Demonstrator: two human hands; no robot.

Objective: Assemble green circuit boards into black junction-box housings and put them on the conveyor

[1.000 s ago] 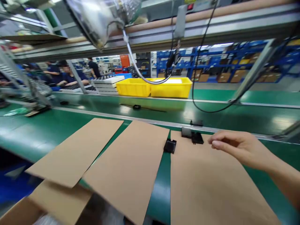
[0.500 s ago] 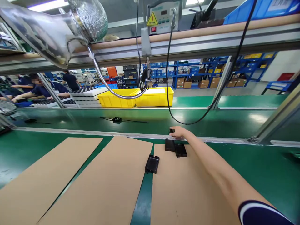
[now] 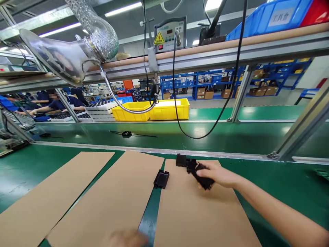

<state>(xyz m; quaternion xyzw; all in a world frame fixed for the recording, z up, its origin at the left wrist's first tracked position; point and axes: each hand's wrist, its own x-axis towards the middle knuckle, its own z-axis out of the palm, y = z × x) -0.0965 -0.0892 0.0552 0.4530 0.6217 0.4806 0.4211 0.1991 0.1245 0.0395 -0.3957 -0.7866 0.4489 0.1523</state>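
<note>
My right hand (image 3: 214, 173) is closed on a black plastic case (image 3: 204, 178), held tilted just above the right cardboard sheet (image 3: 200, 212). Beyond it, at that sheet's far edge, lie a flat black case (image 3: 181, 160) and an open black housing (image 3: 191, 165). Another open black housing (image 3: 161, 179) rests across the gap between the middle and right sheets. My left hand (image 3: 128, 239) shows only as a blur at the bottom edge, low over the middle cardboard sheet (image 3: 113, 199); its fingers cannot be made out.
On the green conveyor (image 3: 164, 132) behind the metal rail sits a black part with wires (image 3: 126, 134). Yellow bins (image 3: 169, 109) stand farther back. A black cable (image 3: 200, 137) loops down above the conveyor. A clear extractor hood (image 3: 55, 56) hangs upper left. Co-workers sit far left.
My right hand has come back from the conveyor's rail to the right sheet, carrying a black case. My left hand has entered at the bottom. The view has shifted slightly.
</note>
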